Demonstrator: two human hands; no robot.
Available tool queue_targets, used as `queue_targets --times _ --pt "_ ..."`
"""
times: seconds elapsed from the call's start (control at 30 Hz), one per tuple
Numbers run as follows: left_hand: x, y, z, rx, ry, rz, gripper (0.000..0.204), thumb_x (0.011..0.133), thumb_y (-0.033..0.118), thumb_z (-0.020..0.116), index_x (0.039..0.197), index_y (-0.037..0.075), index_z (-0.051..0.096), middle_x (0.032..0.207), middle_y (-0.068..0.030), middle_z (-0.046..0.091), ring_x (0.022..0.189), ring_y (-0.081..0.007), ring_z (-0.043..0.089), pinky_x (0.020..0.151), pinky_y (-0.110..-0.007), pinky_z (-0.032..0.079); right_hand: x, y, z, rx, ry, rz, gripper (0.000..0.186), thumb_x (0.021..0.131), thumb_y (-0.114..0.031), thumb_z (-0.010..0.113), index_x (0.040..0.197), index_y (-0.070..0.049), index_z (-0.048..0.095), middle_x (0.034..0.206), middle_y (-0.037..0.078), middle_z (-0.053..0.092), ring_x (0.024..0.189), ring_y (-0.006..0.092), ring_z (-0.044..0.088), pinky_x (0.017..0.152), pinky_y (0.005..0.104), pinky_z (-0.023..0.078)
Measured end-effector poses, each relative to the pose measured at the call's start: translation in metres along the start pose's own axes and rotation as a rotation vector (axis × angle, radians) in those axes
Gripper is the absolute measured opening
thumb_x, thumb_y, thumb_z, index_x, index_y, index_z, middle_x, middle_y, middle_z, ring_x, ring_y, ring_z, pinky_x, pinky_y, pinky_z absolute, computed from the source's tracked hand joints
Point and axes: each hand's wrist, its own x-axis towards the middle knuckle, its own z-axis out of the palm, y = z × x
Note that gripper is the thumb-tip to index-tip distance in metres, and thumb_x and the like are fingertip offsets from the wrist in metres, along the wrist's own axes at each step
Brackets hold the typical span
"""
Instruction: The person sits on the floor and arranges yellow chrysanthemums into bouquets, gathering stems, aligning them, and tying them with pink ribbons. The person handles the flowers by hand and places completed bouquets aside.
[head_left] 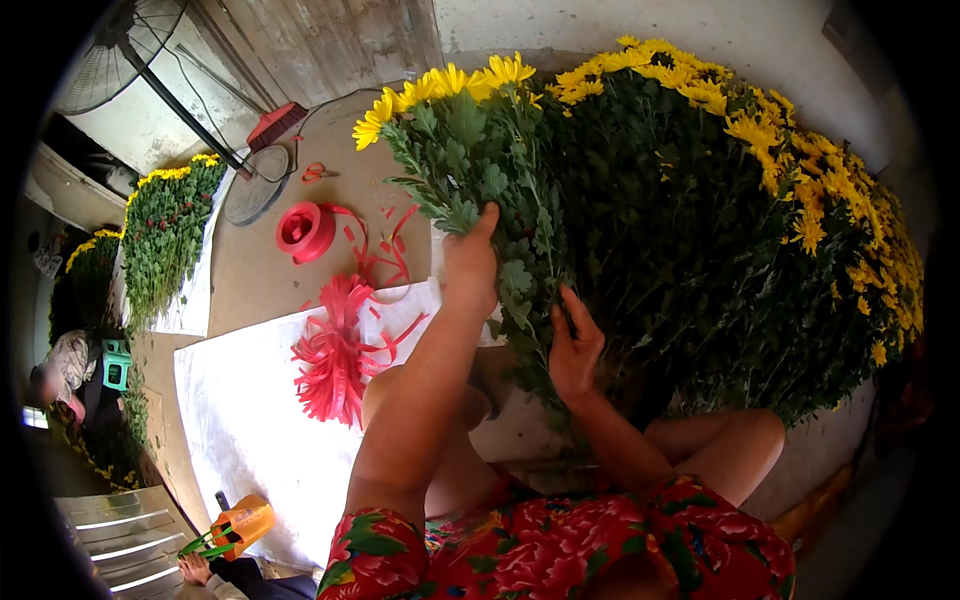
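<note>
My left hand [470, 260] is closed round a bunch of yellow chrysanthemums [505, 145] with long leafy green stems. Lower down, my right hand [578, 350] has its fingers bent on the stems at the bunch's right side. A large heap of yellow chrysanthemums [740, 250] lies to the right, touching the bunch. Left of my hands, cut red ribbon strips [330, 365] lie piled on a white sheet [235, 400], with a red ribbon spool [305, 230] and orange-handled scissors [315, 170] beyond on the floor.
A standing fan [245, 195] and a red broom [275, 127] are at the back left. More flower heaps [170, 240] lie at the left. A crouching person [65, 360] is beside a green stool [116, 365]. Another person's hand [195, 568] is near an orange container [243, 520] at lower left.
</note>
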Motion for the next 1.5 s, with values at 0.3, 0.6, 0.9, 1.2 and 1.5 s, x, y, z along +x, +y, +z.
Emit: queue_targets --times 0.3,0.6,0.9,1.2,1.5 --pt "-0.004 0.018 -0.017 -0.031 -0.25 -0.085 0.03 0.096 0.01 0.063 0.124 0.001 0.059 0.103 -0.0156 0.072 0.083 -0.0285 0.071 0.073 -0.045 0.061 -0.007 -0.007 0.005 0.012 -0.276 -0.038 0.041 0.085 0.008 0.061 0.125 -0.002 0.066 0.115 0.017 0.071 0.105 0.0244 0.07 0.091 0.0338 0.053" --pt "0.0 0.023 -0.035 0.167 0.129 -0.031 0.023 0.096 0.007 0.061 0.119 0.0 0.06 0.094 -0.0126 0.068 0.073 -0.0245 0.067 0.061 -0.039 0.056 0.07 0.153 0.03 -0.257 -0.295 0.15 0.051 0.096 -0.027 0.067 0.139 -0.005 0.052 0.135 0.019 0.057 0.108 0.0309 0.066 0.092 0.0424 0.051" --pt "0.009 0.024 -0.029 0.046 0.033 -0.091 0.033 0.101 0.028 0.059 0.125 0.005 0.059 0.1 -0.0108 0.068 0.084 -0.0241 0.066 0.075 -0.041 0.057 0.111 0.254 0.027 -0.677 -0.214 0.581 0.067 0.096 -0.031 0.069 0.153 -0.015 0.039 0.121 0.018 0.066 0.088 0.0321 0.068 0.075 0.0525 0.052" --pt "0.029 0.016 -0.044 0.144 0.114 -0.026 0.05 0.102 0.046 0.054 0.136 0.009 0.055 0.126 -0.0049 0.064 0.106 -0.0234 0.063 0.091 -0.043 0.054 0.085 0.121 -0.027 -0.175 -0.017 0.369 0.04 0.096 -0.014 0.063 0.136 -0.011 0.061 0.094 0.017 0.072 0.075 0.0282 0.07 0.067 0.0437 0.053" --pt "0.028 0.021 -0.052 0.184 0.104 -0.069 0.053 0.103 0.045 0.053 0.139 0.008 0.051 0.128 -0.0071 0.063 0.108 -0.0249 0.064 0.093 -0.042 0.054 0.065 0.074 -0.068 -0.15 0.134 0.228 0.037 0.099 -0.007 0.058 0.136 -0.012 0.062 0.092 0.008 0.072 0.075 0.0163 0.066 0.064 0.0342 0.052"
